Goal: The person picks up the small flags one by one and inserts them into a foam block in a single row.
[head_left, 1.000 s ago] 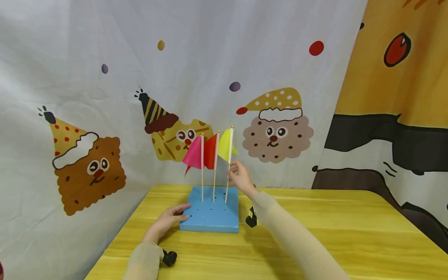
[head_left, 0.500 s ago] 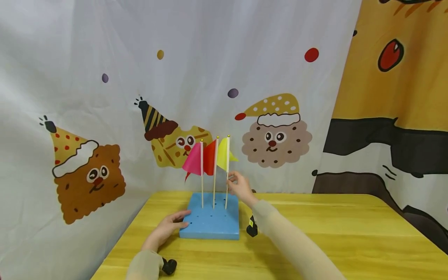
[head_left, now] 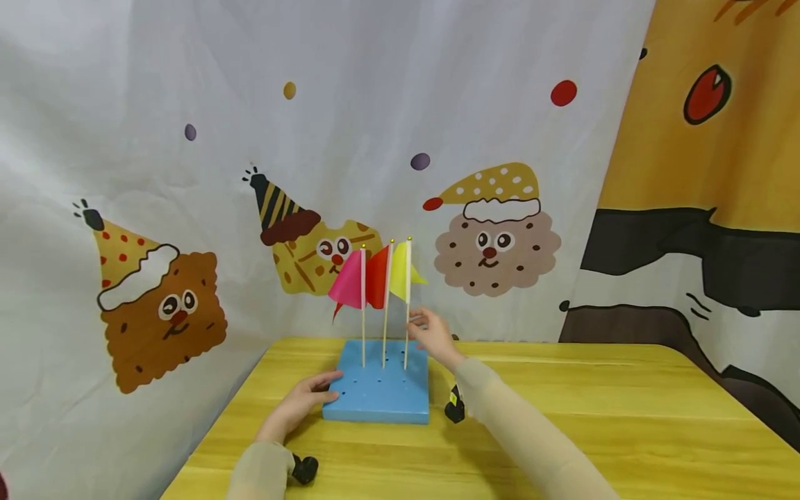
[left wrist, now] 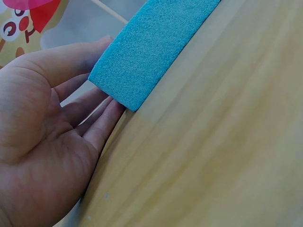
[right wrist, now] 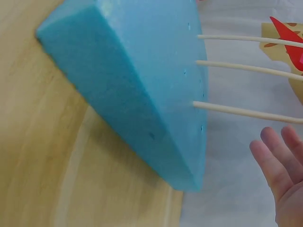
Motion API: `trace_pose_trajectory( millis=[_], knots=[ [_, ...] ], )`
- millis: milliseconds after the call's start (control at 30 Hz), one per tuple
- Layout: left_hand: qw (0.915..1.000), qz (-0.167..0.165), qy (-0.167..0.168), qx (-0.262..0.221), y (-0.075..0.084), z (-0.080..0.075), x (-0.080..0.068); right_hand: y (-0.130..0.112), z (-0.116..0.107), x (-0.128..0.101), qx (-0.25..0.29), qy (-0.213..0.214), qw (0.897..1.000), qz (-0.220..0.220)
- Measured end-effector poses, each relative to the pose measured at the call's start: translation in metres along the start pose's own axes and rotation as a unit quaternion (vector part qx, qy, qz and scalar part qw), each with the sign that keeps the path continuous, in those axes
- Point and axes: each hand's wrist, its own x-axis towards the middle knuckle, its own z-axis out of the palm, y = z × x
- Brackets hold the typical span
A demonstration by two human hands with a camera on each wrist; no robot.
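Three small flags on thin wooden sticks stand in the blue foam board (head_left: pixel 381 403): a pink flag (head_left: pixel 346 283), a red flag (head_left: pixel 378 278) and a yellow flag (head_left: pixel 400 274). My right hand (head_left: pixel 434 337) holds the yellow flag's stick (head_left: pixel 407 347) below its cloth, thumb and index finger at the stick. In the right wrist view, the other fingers (right wrist: pixel 270 156) spread apart from the stick; its thumb and index are outside that view. My left hand (head_left: pixel 300 403) holds the board's left edge, thumb on top and fingers along the side, seen close in the left wrist view.
Small holes dot the board's top. It lies on a yellow wooden table (head_left: pixel 562 403) with a white cartoon-printed curtain (head_left: pixel 350 83) close behind. A black wrist camera (head_left: pixel 455 406) hangs at the right wrist, another black camera (head_left: pixel 305 470) at the left.
The yellow flag's stick has gone from slightly tilted to nearly upright, and my right hand sits a little lower on it. My left hand stays at the board's edge.
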Motion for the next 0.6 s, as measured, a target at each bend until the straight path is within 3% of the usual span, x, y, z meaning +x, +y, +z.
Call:
trace_pose_trajectory(
  millis=[400, 600],
  knots=[
    [0.9999, 0.007, 0.007, 0.003, 0.002, -0.008, -0.002, 0.040, -0.054, -0.018, 0.009, 0.020, 0.999, 0.045],
    [0.9993, -0.002, 0.024, -0.029, 0.017, -0.016, 0.000, 0.053, -0.095, -0.020, -0.019, 0.026, 0.998, 0.059]
  ],
)
